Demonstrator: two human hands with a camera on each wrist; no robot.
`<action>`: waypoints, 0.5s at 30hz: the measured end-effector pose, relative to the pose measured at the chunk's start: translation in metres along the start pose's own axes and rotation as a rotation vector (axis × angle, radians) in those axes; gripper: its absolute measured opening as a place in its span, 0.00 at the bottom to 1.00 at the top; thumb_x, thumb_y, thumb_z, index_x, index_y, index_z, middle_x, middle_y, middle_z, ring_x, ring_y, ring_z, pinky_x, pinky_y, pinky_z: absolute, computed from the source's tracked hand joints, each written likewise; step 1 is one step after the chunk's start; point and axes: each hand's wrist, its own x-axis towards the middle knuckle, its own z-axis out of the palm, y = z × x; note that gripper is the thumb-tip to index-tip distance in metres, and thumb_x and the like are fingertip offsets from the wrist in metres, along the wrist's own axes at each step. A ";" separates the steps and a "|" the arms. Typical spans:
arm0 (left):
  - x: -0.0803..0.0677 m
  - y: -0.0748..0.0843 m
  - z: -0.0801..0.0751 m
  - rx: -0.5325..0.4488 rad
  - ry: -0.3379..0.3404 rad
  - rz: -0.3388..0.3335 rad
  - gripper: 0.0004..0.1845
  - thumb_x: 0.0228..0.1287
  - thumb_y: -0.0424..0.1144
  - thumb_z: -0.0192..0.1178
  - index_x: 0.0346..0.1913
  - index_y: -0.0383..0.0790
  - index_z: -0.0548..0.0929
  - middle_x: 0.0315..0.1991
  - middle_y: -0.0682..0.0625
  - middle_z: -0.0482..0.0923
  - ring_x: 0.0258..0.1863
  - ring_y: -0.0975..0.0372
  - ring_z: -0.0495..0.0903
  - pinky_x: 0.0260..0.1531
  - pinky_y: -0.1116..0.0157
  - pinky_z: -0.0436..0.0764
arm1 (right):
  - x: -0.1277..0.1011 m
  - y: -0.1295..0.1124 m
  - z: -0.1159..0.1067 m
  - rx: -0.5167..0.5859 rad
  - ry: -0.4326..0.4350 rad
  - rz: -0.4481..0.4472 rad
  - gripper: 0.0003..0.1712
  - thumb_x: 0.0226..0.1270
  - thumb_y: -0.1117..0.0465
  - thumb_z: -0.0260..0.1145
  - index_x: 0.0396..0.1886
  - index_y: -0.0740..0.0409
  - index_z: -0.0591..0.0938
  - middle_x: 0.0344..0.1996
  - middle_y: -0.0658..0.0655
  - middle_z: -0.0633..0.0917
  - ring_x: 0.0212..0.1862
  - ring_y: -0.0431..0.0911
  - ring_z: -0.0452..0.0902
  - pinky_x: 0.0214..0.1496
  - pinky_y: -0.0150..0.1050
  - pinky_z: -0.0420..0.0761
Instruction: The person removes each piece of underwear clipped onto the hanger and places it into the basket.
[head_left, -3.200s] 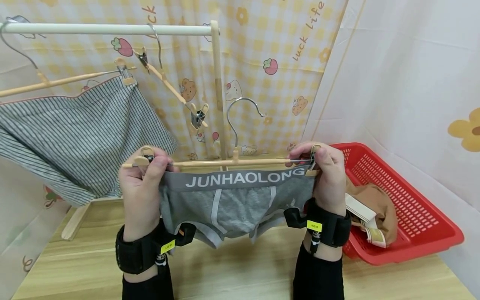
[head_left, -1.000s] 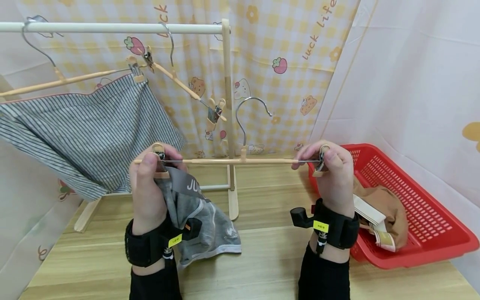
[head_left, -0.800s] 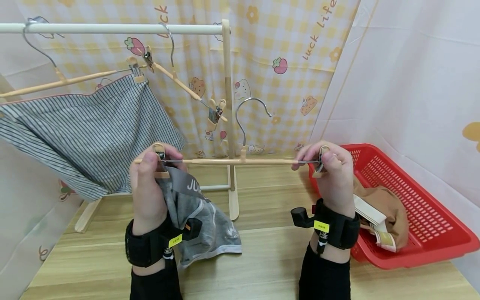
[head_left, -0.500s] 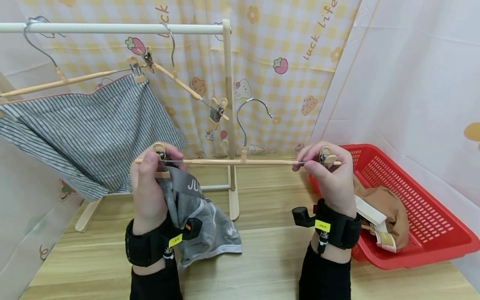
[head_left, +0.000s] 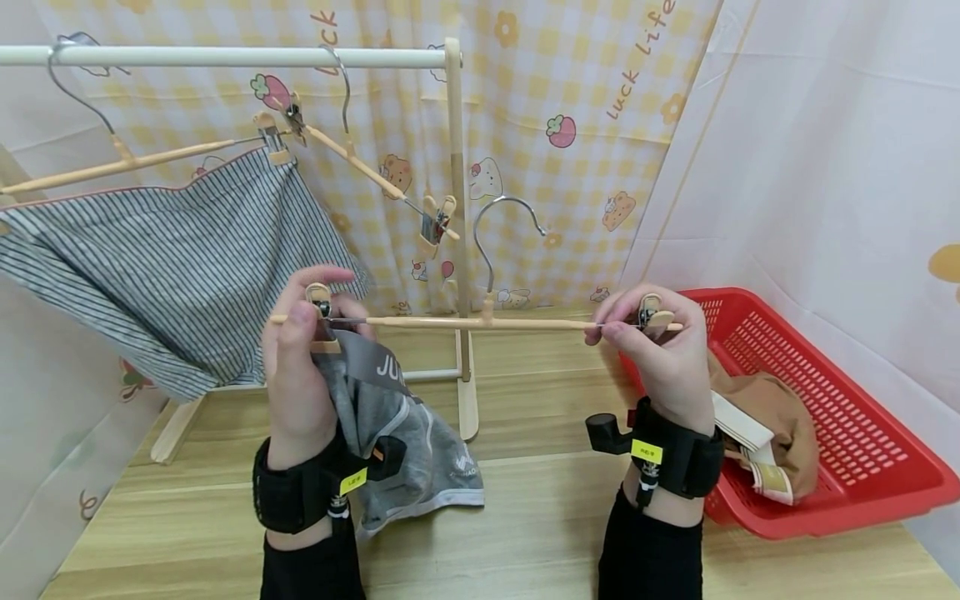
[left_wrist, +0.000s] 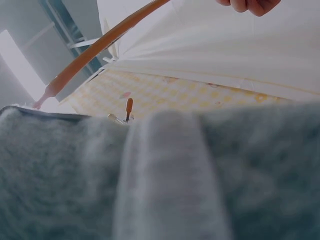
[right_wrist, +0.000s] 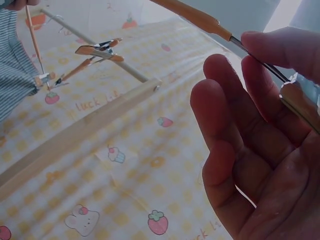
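Between both hands a clip hanger (head_left: 427, 323) is held level, its metal hook pointing up. My left hand (head_left: 300, 383) grips its left end, thumb by the clip (head_left: 318, 300) and index finger raised. Grey boxer briefs (head_left: 420, 458) hang from that clip by one side of the waistband, the rest drooping toward the table. At the other end my right hand (head_left: 671, 362) pinches the thin metal rod beside the right clip (head_left: 651, 315), which has no cloth at it. Blurred grey fabric fills the lower left wrist view. Several fingers of the right hand curl loosely in the right wrist view.
Behind stands a rack with a white rail (head_left: 225, 57), bearing striped shorts (head_left: 180, 267) on one hanger and a bare clip hanger (head_left: 356, 167). A red basket (head_left: 840, 417) with a brown garment (head_left: 780, 425) is at the right on the wooden table (head_left: 540, 517).
The briefs' right side has come away from the right clip and dropped leftward. My right thumb has shifted from the clip to the rod. My left index finger has lifted.
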 end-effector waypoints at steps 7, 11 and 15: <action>0.001 -0.001 0.000 -0.041 0.042 0.037 0.15 0.68 0.43 0.56 0.42 0.31 0.76 0.26 0.42 0.77 0.23 0.56 0.75 0.22 0.65 0.77 | -0.001 -0.001 0.001 -0.037 0.009 0.013 0.08 0.57 0.81 0.56 0.24 0.72 0.79 0.25 0.63 0.83 0.26 0.52 0.81 0.31 0.41 0.82; 0.002 -0.001 -0.002 -0.043 0.043 0.058 0.15 0.68 0.42 0.58 0.37 0.29 0.78 0.27 0.41 0.77 0.25 0.55 0.75 0.26 0.65 0.76 | -0.001 -0.001 0.000 -0.038 0.008 0.017 0.08 0.58 0.81 0.56 0.25 0.72 0.79 0.25 0.63 0.83 0.27 0.52 0.81 0.32 0.42 0.82; 0.003 0.000 -0.002 -0.047 0.037 0.064 0.15 0.68 0.40 0.59 0.37 0.27 0.78 0.27 0.41 0.76 0.26 0.54 0.75 0.26 0.65 0.74 | -0.002 -0.002 0.000 -0.049 0.011 0.030 0.08 0.59 0.81 0.57 0.26 0.72 0.79 0.25 0.63 0.83 0.27 0.52 0.81 0.33 0.42 0.83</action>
